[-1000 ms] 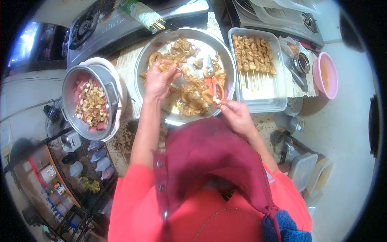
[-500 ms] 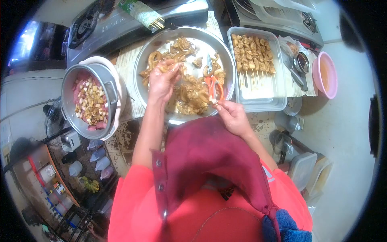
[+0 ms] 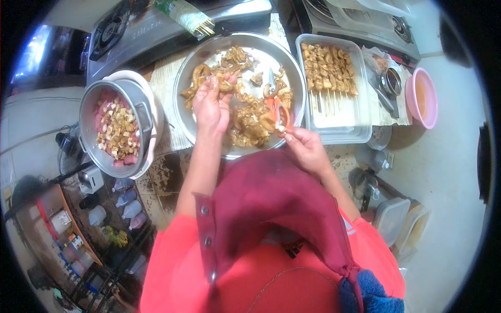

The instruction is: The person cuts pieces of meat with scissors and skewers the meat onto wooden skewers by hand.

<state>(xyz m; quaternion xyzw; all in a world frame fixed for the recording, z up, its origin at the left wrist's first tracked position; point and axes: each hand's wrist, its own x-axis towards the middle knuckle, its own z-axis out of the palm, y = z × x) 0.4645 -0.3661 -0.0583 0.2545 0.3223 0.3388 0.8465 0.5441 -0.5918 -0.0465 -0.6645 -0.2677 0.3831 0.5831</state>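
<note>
My left hand (image 3: 213, 108) is over the left part of a wide round metal basin (image 3: 181, 117), its fingers pinched on a strip of brown marinated meat (image 3: 227, 82). At the basin's lower right rim, my right hand (image 3: 307, 150) is closed, thumb and fingertips on a small pale piece of meat (image 3: 281, 128). Whether a stick runs through that piece I cannot make out. Orange-handled scissors (image 3: 279, 110) lie in the basin just above it, blades pointing away. Heaped sauced meat (image 3: 249, 125) surrounds them.
Right of the basin, a clear plastic tub (image 3: 342, 130) holds rows of meat skewers (image 3: 327, 68). A metal pot (image 3: 90, 151) of cubed pieces stands left. A pack of bamboo sticks (image 3: 185, 18) lies on the stove (image 3: 141, 39). Farther right are a knife (image 3: 383, 99) and pink bowl (image 3: 413, 96).
My left hand has turned and shifted slightly, its fingers now more upright around the meat. My right hand has moved slightly right, still pinching the pale piece.
</note>
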